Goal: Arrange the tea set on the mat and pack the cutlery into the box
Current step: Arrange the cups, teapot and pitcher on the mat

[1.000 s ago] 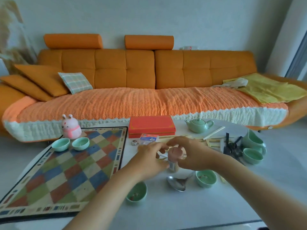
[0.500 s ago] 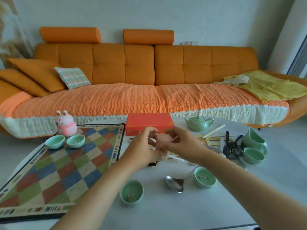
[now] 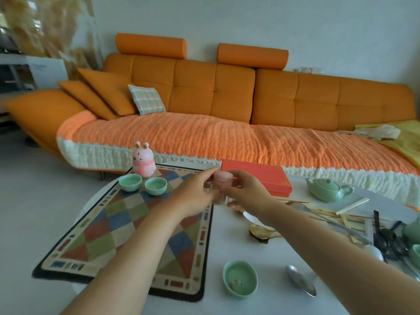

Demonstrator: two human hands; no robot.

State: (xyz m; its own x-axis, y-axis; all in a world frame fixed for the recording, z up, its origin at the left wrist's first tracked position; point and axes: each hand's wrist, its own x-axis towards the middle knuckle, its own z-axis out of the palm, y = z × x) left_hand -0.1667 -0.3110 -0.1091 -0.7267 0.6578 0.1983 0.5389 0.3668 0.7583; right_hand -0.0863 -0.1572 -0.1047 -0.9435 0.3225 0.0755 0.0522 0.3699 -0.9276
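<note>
My left hand (image 3: 193, 194) and my right hand (image 3: 247, 192) meet above the right edge of the checkered mat (image 3: 127, 226), both holding a small pink-capped holder (image 3: 223, 179); its lower part is blurred. Two green tea cups (image 3: 130, 182) (image 3: 156, 185) sit at the mat's far end. A third green cup (image 3: 240, 281) stands on the white table near me. The green teapot (image 3: 327, 188) is at the right, beside the red box (image 3: 256, 176), which is closed. Spoons (image 3: 301, 283) (image 3: 261, 233), chopsticks (image 3: 341, 220) and dark cutlery (image 3: 391, 242) lie scattered at the right.
A pink rabbit figure (image 3: 143, 160) stands at the mat's far corner. An orange sofa (image 3: 227, 98) runs behind the table. More green tea pieces (image 3: 414, 233) sit at the far right edge. The white table (image 3: 261, 301) curves around the mat.
Both hands have lifted the pink-capped holder off the table and carried it up and left, toward the mat's edge. The camera has swung left and tilted.
</note>
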